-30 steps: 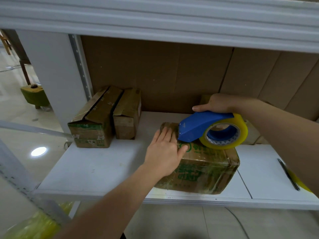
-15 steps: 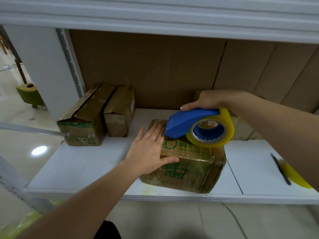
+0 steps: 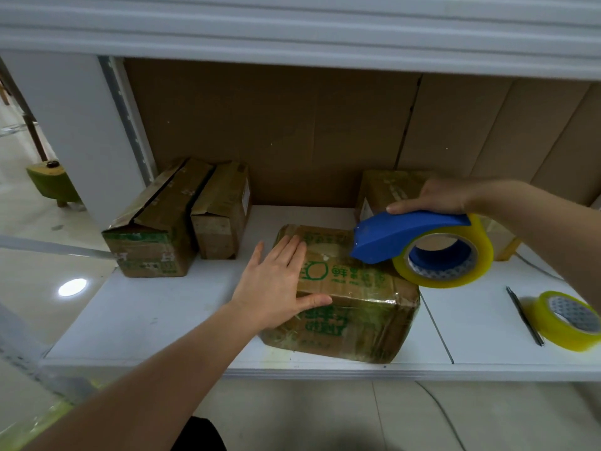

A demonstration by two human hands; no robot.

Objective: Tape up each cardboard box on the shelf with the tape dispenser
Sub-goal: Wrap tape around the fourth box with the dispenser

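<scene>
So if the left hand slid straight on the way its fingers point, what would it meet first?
Probably the cardboard backing panel; the left hand lies flat on the green-printed cardboard box, fingers pointing rearward. Depth is unclear.

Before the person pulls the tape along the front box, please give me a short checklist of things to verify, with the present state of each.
1. Left hand rests flat on the front box: ok.
2. Right hand grips the tape dispenser: ok.
3. Dispenser's blue nose sits at the box top: ok.
4. Tape end stuck to the cardboard: cannot tell.
5. Left fingers out of the dispenser's path: not ok, they lie close beside the nose.
6. Box fully on the shelf: ok.
</scene>
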